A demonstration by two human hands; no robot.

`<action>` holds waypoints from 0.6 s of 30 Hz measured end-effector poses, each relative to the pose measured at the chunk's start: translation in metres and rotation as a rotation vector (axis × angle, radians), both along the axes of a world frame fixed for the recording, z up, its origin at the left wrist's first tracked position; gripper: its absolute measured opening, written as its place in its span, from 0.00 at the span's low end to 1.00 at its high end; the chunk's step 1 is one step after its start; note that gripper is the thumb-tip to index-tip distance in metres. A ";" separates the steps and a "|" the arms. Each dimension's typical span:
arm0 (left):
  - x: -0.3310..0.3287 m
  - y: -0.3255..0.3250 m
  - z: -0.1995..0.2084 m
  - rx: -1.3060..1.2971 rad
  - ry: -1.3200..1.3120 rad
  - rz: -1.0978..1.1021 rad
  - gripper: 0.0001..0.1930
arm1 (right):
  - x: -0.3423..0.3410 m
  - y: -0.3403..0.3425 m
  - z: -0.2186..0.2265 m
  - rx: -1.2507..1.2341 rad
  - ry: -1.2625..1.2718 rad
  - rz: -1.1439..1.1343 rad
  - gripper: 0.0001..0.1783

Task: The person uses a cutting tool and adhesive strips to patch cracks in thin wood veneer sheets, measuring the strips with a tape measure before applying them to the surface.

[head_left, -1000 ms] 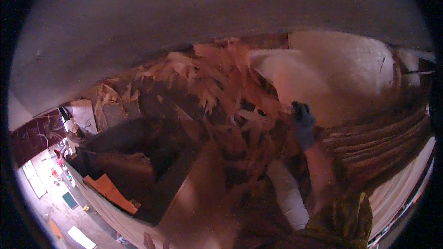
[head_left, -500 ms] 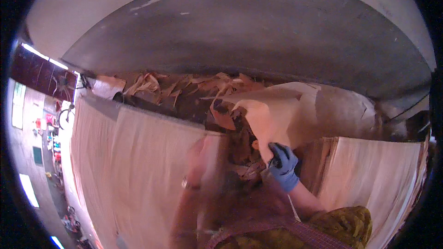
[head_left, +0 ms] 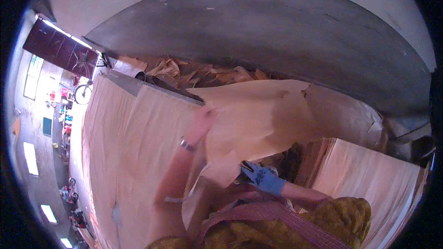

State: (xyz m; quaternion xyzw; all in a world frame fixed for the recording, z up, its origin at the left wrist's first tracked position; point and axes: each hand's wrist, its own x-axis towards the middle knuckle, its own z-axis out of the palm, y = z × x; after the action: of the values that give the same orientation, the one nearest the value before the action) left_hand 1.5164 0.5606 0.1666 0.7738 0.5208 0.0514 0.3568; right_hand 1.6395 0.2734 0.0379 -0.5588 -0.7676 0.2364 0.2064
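A thin, pale wood veneer sheet [head_left: 258, 120] stretches across the middle, with an uneven near edge and a wrinkled right part. My bare left hand [head_left: 202, 123], with a band at the wrist, is closed at the sheet's left edge, though its fingertips are slightly blurred. In a blue glove with dark fingertips, my right hand [head_left: 264, 178] pinches the near, hanging part of the sheet. Under my left forearm stands a tall stack of veneer [head_left: 143, 157]. To the right of the gloved hand is another veneer stack [head_left: 369, 175].
Torn veneer scraps [head_left: 217, 74] lie behind the sheet, along the foot of a grey curved wall [head_left: 258, 23]. A dark bar-like edge [head_left: 170, 90] runs along the back of the left stack. Far left, a bicycle [head_left: 83, 93] stands in the room.
The veneer sheet has spread leftward and now covers the gap between the stacks. My left hand has moved up to its edge; my gloved right hand has moved left and nearer to me.
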 end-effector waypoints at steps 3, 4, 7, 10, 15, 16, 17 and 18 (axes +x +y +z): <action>-0.034 -0.022 0.055 -0.051 -0.203 0.041 0.12 | 0.060 -0.031 -0.080 -0.274 -0.047 0.349 0.24; -0.057 -0.037 0.075 -0.056 -0.170 0.096 0.12 | 0.084 -0.025 -0.065 -0.395 -0.096 0.347 0.25; -0.131 -0.096 0.122 -0.267 -0.441 0.379 0.11 | 0.138 0.004 -0.055 -0.347 -0.299 -0.064 0.23; -0.187 -0.174 0.187 -0.206 -0.557 0.533 0.12 | 0.160 0.078 -0.033 -0.001 0.066 -0.392 0.32; -0.340 -0.320 0.238 0.194 -0.524 0.822 0.14 | 0.081 0.202 0.072 0.171 0.387 -0.306 0.43; -0.382 -0.356 0.236 0.308 -0.400 0.952 0.16 | 0.062 0.220 0.081 0.251 0.309 -0.212 0.44; -0.428 -0.395 0.234 0.421 -0.266 1.086 0.17 | 0.035 0.241 0.084 0.330 0.236 -0.114 0.44; -0.474 -0.441 0.232 0.481 -0.370 1.116 0.18 | 0.001 0.254 0.084 0.405 0.166 -0.013 0.44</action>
State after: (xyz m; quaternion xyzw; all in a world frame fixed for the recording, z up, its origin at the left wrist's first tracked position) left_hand 1.0421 0.1200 0.3982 0.4227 0.7495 0.4780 0.1763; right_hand 1.6404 0.5271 0.1215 -0.4895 -0.7762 0.1214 0.3783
